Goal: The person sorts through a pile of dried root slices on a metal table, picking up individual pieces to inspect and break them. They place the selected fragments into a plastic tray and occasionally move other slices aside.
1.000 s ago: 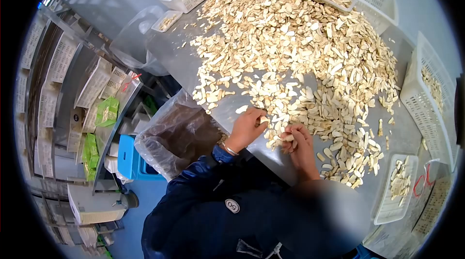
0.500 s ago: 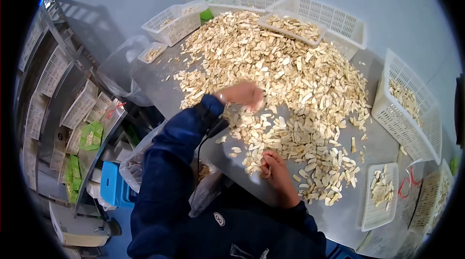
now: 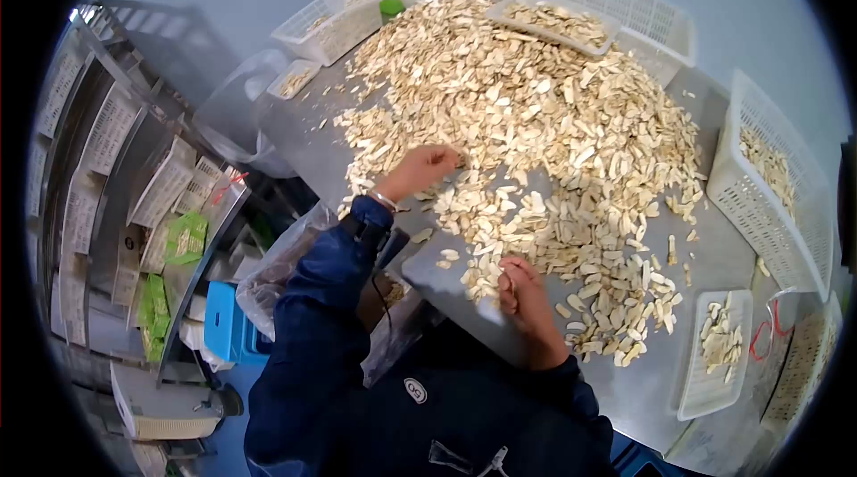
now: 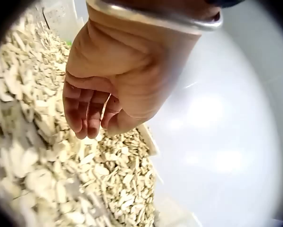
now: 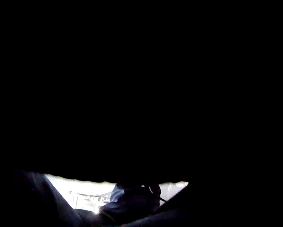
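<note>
The left hand point(image 3: 427, 165) reaches out over the near edge of the heap of pale slices point(image 3: 527, 111), arm stretched forward from a dark blue sleeve point(image 3: 326, 298) with a metal bangle point(image 3: 386, 200) at the wrist. In the left wrist view its fingers point(image 4: 82, 111) curl loosely downward, tips just above or brushing the slices; whether a slice is pinched between them cannot be told. The right hand point(image 3: 522, 290) rests close to the body at the front rim of the heap, fingers bent inward on the scattered slices there; its grip is hidden from the head camera, and the right wrist view is almost wholly dark, so whether it holds anything cannot be told.

The heap covers most of the grey table point(image 3: 446, 285), thinning to loose pieces toward the person. White slotted baskets point(image 3: 777, 200) stand around the table's far and right edges, some with slices inside. A shallow white tray point(image 3: 714, 388) with a few slices lies to the right of the right hand. A clear plastic bag point(image 3: 286, 272) hangs by the table's left edge, beside a rack of shelves point(image 3: 116, 165).
</note>
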`<state>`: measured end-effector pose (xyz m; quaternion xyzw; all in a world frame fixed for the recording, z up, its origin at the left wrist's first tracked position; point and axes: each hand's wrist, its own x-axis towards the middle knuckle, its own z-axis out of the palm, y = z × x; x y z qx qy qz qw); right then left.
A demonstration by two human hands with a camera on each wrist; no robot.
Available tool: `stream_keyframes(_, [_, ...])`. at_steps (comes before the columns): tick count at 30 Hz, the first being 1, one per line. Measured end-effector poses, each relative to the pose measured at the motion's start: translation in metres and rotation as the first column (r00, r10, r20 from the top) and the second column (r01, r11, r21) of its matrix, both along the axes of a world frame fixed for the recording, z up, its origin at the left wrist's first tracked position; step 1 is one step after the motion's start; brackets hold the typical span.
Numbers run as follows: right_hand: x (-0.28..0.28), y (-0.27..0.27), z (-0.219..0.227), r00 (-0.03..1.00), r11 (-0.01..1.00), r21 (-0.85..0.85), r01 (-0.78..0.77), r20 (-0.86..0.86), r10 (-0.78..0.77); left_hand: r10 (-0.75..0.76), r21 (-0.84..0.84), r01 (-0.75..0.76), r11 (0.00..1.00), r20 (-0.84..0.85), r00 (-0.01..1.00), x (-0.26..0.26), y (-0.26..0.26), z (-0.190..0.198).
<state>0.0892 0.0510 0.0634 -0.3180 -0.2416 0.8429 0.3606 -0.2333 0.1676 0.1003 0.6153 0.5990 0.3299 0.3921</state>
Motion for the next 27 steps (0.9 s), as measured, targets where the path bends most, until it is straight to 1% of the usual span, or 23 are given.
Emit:
stream_keyframes(1, [0.0, -0.001, -0.003, 1.0, 1.0, 0.023, -0.021, -0.006, 0.021, 0.0, -0.047, -0.002, 0.999, -0.049, 0.999, 0.003, -0.018, -0.003])
stream_keyframes(3, [0.001, 0.0, -0.007, 0.998, 0.996, 0.075, -0.058, -0.013, 0.059, 0.002, 0.003, -0.002, 1.0, -0.1, 0.995, 0.008, -0.041, -0.026])
stream_keyframes(4, [0.0, 0.0, -0.009, 0.998, 0.994, 0.095, -0.058, -0.029, 0.061, -0.004, 0.121, 0.032, 0.992, -0.226, 0.974, 0.018, -0.05, -0.026])
stream_keyframes(6, [-0.002, 0.0, -0.007, 0.998, 0.996, 0.07, -0.054, 0.024, 0.052, 0.028, 0.328, 0.142, 0.934, -0.462, 0.887, 0.038, -0.062, -0.026])
stream_keyframes(7, [-0.003, 0.0, -0.005, 0.998, 0.997, 0.058, -0.051, 0.051, 0.048, 0.054, 0.37, 0.14, 0.918, -0.469, 0.881, 0.044, -0.066, -0.031])
stream_keyframes(10, [-0.003, 0.001, -0.003, 0.998, 0.998, 0.053, -0.026, 0.063, 0.023, 0.131, 0.479, 0.141, 0.866, -0.491, 0.861, 0.05, -0.073, -0.04])
stream_keyframes(13, [-0.005, 0.001, -0.002, 0.996, 0.997, 0.07, -0.019, 0.085, 0.013, 0.132, 0.268, -0.008, 0.963, -0.449, 0.883, 0.045, -0.083, -0.04])
stream_keyframes(16, [-0.007, -0.001, -0.006, 0.997, 0.995, 0.082, -0.052, 0.064, 0.047, 0.239, 0.134, -0.211, 0.968, -0.251, 0.938, 0.044, -0.09, -0.042])
stream_keyframes(17, [-0.007, 0.0, -0.006, 0.997, 0.995, 0.083, -0.059, 0.055, 0.055, 0.24, 0.124, -0.219, 0.968, -0.198, 0.95, 0.041, -0.092, -0.045])
stream_keyframes(19, [-0.007, -0.001, -0.003, 0.997, 0.994, 0.084, -0.064, 0.037, 0.061, 0.234, 0.106, -0.225, 0.969, -0.091, 0.968, 0.038, -0.094, -0.052])
stream_keyframes(22, [-0.006, -0.001, 0.0, 0.997, 0.995, 0.08, -0.054, 0.057, 0.049, 0.253, 0.316, -0.184, 0.931, -0.192, 0.948, 0.04, -0.093, -0.057])
stream_keyframes(23, [-0.006, -0.002, -0.001, 0.997, 0.995, 0.085, -0.054, 0.057, 0.049, 0.213, 0.315, -0.134, 0.94, -0.232, 0.949, 0.04, -0.093, -0.057])
stream_keyframes(25, [-0.006, -0.001, -0.005, 0.997, 0.994, 0.097, -0.056, 0.056, 0.051, 0.134, 0.308, -0.034, 0.951, -0.312, 0.941, 0.046, -0.093, -0.044])
stream_keyframes(27, [-0.006, -0.002, -0.004, 0.998, 0.992, 0.113, -0.058, 0.038, 0.054, 0.092, 0.287, 0.009, 0.958, -0.338, 0.937, 0.059, -0.101, -0.026])
